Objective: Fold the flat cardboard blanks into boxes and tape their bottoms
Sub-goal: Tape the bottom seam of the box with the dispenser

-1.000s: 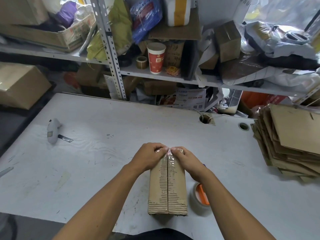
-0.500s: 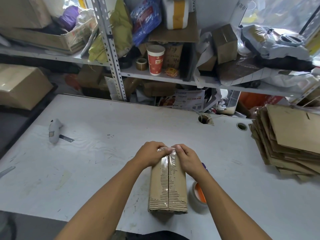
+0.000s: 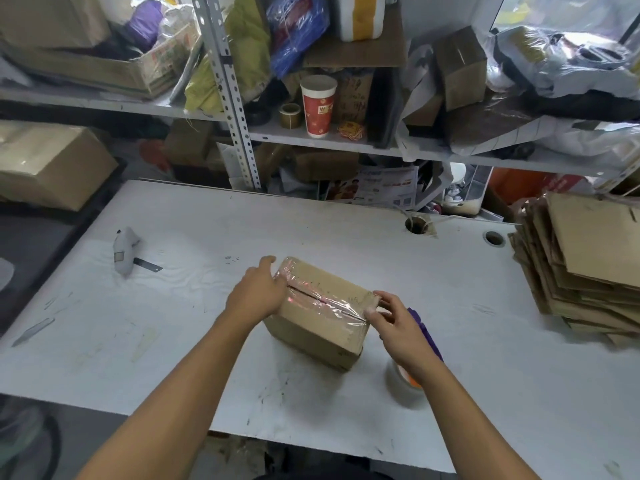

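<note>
A small brown cardboard box (image 3: pixel 323 320) rests on the white table (image 3: pixel 207 306), turned at an angle, with clear tape running along its top seam. My left hand (image 3: pixel 258 294) lies against the box's far left end, fingers on the tape there. At the near right corner, my right hand (image 3: pixel 394 322) pinches the taped end of the box. A roll of clear tape with an orange core (image 3: pixel 405 381) lies on the table under my right wrist. A stack of flat cardboard blanks (image 3: pixel 585 268) sits at the right edge of the table.
A grey utility knife (image 3: pixel 126 251) lies on the left of the table, and a thin blade (image 3: pixel 33 330) near the left edge. Two cable holes (image 3: pixel 417 225) open at the back. Cluttered metal shelves (image 3: pixel 311 136) with a red cup (image 3: pixel 318 105) rise behind the table.
The box has been turned from lengthwise toward me to diagonal across the table. My hands have parted from one end of it to opposite ends.
</note>
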